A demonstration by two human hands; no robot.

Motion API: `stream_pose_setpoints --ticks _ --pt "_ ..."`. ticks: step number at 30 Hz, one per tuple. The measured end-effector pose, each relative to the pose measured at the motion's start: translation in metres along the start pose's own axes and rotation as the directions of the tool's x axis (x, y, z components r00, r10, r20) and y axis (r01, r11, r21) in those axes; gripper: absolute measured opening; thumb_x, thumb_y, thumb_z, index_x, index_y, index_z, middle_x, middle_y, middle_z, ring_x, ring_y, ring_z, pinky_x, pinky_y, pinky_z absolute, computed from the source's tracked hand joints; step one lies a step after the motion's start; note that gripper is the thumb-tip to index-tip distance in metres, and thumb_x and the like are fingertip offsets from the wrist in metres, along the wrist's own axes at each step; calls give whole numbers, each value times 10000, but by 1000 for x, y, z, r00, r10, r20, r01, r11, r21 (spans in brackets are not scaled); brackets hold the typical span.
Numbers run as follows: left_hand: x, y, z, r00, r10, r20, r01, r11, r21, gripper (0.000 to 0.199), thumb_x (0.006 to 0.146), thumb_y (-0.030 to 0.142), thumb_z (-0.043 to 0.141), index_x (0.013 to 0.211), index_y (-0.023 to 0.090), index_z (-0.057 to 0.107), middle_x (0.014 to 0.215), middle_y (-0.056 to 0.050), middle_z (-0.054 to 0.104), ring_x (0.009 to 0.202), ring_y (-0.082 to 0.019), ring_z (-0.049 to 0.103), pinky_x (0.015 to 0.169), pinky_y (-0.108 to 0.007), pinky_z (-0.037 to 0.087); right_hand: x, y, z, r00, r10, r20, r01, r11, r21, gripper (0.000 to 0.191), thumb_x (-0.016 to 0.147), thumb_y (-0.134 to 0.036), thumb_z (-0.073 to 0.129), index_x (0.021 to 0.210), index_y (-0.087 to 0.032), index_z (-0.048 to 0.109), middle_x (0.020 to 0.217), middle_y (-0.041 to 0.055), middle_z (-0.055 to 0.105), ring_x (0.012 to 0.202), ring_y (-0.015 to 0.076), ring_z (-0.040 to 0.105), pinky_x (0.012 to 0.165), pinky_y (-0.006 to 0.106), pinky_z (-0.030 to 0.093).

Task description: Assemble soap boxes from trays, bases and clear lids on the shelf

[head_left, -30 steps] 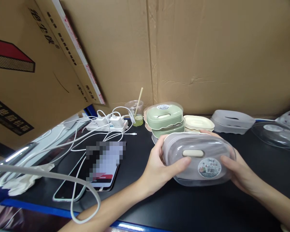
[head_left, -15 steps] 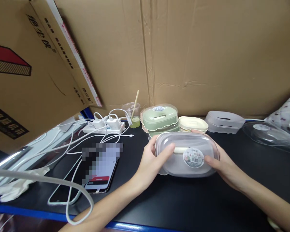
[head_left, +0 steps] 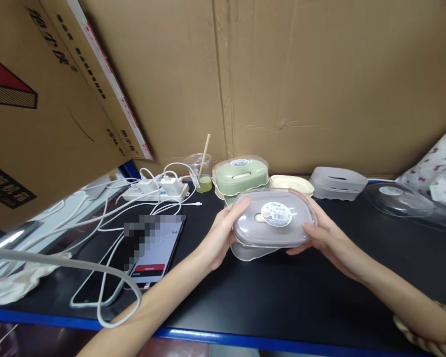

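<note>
Between both hands is a grey oval plastic box [head_left: 245, 230] with a clear lid and a round printed label [head_left: 276, 214]. A slot shows beside the label. My left hand [head_left: 223, 233] grips its left end, thumb on top. On the right end, my right hand [head_left: 325, 230] has its thumb on the lid's edge and its other fingers partly hidden underneath. Below the box, a translucent grey wavy-edged piece [head_left: 250, 254] is partly covered; whether it touches the box I cannot tell. Just behind stand stacked green oval boxes [head_left: 241, 181] under a clear lid and a cream piece [head_left: 293, 184].
Further right are grey slotted oval pieces [head_left: 338, 183] and clear lids [head_left: 397, 201]. To the left lie a phone [head_left: 159, 248], a second phone [head_left: 96, 292], white cables and a power strip [head_left: 156, 193]. A plastic cup [head_left: 204, 181] with a straw stands by the cardboard.
The grey box has tipped back and shifted slightly left, and its label now sits near the middle of the top. My right thumb has slid off the label towards the lid's edge.
</note>
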State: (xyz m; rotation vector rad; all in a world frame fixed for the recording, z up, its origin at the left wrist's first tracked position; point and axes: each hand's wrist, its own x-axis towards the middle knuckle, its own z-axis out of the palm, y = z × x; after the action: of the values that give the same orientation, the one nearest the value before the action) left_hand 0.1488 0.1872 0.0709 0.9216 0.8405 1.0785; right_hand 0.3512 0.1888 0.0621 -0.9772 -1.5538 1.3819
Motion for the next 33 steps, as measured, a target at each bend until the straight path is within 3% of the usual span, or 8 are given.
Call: stream_pose_setpoints --ticks 8,14,17,19,22,25,27,33 --pt "-4 1 3 995 95 -19 -94 995 23 633 710 424 680 1245 186 437 1240 -85 541 1088 -227 544 802 -271 487 1 -6 1 995 88 -39 -82 986 149 855 708 -496 643 1429 -325 217 1431 80 315 965 185 587 553 192 567" --pt "-9 9 6 971 232 -64 -220 963 153 683 694 361 694 1271 188 371 1284 -96 500 1138 -233 507 867 -307 457 6 -2 -3 990 -140 -36 142 988 56 989 646 -448 727 1436 -364 137 1479 98 182 1065 221 543 714 301 583" --pt "-7 9 3 974 213 -77 -181 937 298 665 717 476 639 1255 186 376 1223 -108 540 1037 -245 560 768 -327 478 10 3 -7 981 -178 -78 172 982 -71 886 657 -356 727 1408 -338 257 1444 117 242 864 142 596 604 245 579" --pt "-7 9 -1 960 261 -98 -174 837 519 641 728 561 580 1220 185 414 1146 -111 580 993 -263 573 785 -360 457 13 7 -10 982 -165 -92 151 978 -142 855 639 -352 735 1387 -307 323 1382 133 337 647 65 571 463 183 533" --pt "-9 12 -2 930 334 -153 -30 485 874 636 742 638 478 1190 188 458 971 -124 630 939 -345 578 813 -456 399 15 12 -13 992 -113 -62 100 977 -187 867 578 -330 771 1355 -258 392 1204 118 511 476 18 502 384 153 475" --pt "-11 16 1 933 302 -195 138 200 970 645 783 637 343 1214 168 446 809 -140 630 869 -416 581 759 -495 373 16 14 -14 998 -51 -33 45 984 -171 871 578 -337 770 1354 -202 398 811 38 615 464 56 516 395 151 473" --pt "-12 18 3 940 276 -200 172 122 978 643 806 604 275 1240 154 427 786 -151 624 865 -430 581 742 -488 371 17 15 -14 999 -31 -25 26 986 -163 864 589 -343 762 1355 -189 394 728 17 603 489 71 532 408 151 479" --pt "-9 13 2 950 228 -212 206 50 977 624 815 571 239 1164 117 489 846 -206 625 880 -433 579 745 -477 370 19 17 -15 998 -59 -15 55 977 -205 804 586 -342 760 1311 -216 436 1263 141 489 508 18 517 419 142 480"
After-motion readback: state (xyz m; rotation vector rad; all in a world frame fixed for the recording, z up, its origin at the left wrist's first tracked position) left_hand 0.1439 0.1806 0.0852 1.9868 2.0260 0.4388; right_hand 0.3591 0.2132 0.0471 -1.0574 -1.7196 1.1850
